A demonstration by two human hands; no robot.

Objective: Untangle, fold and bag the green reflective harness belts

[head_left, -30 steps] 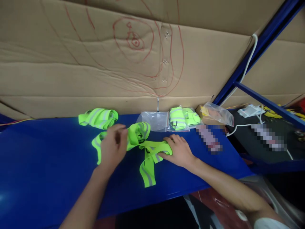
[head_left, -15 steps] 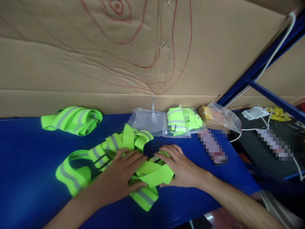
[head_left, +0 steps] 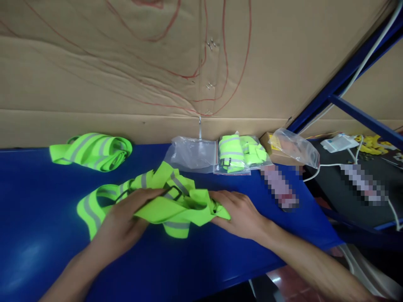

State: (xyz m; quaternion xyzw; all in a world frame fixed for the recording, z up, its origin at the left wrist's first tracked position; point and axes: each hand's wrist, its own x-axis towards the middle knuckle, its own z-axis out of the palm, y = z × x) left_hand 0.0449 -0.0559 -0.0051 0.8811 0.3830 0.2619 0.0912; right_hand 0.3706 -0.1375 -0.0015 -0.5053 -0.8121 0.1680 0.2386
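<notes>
A bunched fluorescent yellow-green reflective strap point(head_left: 176, 207) with grey stripes and a black buckle lies between my two hands over the blue table. My left hand point(head_left: 126, 214) grips its left side, the fingers partly hidden beneath the folds. At the right end, my right hand point(head_left: 241, 212) closes on the strap with the thumb below and fingers on top. A loose loop of strap point(head_left: 91, 209) trails to the left past my left wrist. Farther back on the left lies a rolled reflective strap point(head_left: 94, 151), which neither hand touches.
Along the cardboard wall point(head_left: 141, 84) are a clear plastic bag point(head_left: 192, 153), bagged reflective straps point(head_left: 233, 153) and a small cardboard box point(head_left: 283, 155) with plastic on it. A blurred-out flat object point(head_left: 280, 186) lies right of my right hand. A blue frame point(head_left: 355, 113) stands at the right.
My left hand has moved left and now holds the strap from its left side instead of resting over it. The bundle has been gathered up, and its buckle shows near the middle.
</notes>
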